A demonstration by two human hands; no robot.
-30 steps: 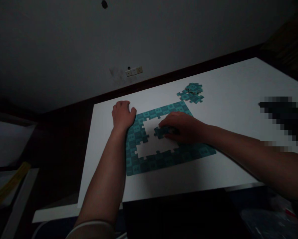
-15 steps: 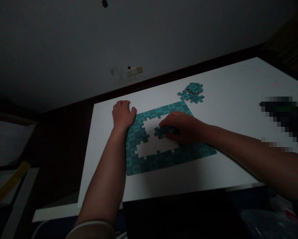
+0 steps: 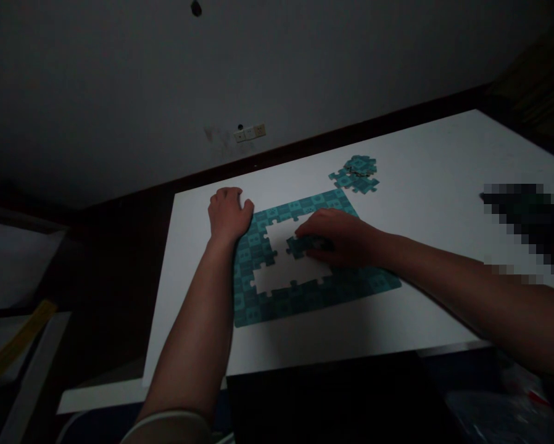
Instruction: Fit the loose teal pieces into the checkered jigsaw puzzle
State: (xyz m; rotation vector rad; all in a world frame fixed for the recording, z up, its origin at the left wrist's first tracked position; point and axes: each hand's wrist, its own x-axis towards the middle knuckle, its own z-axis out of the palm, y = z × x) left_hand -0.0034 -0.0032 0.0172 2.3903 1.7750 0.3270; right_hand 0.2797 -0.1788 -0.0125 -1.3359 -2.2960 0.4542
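Observation:
A teal jigsaw puzzle (image 3: 258,311) with a patterned border lies on the white table, and a white gap shows in its middle. My right hand (image 3: 339,234) is over the right part of this gap, thumb and fingers closed on a teal puzzle piece (image 3: 296,246). Part of that piece is hidden under the fingers. At the puzzle's upper left edge rests my left hand (image 3: 229,213), holding nothing, its thumb apart from the slightly bent fingers. Beyond the puzzle's far right corner sits a pile of loose puzzle pieces (image 3: 358,174).
The white table (image 3: 425,166) runs up to a wall with sockets (image 3: 250,133) behind it. A dark, pixelated object (image 3: 531,222) lies on the right side. Below the front edge is a dark surface (image 3: 332,401), with a clear plastic bag (image 3: 499,416) at lower right.
The view has shifted very slightly. Both hands and the puzzle piece stay in practically the same place.

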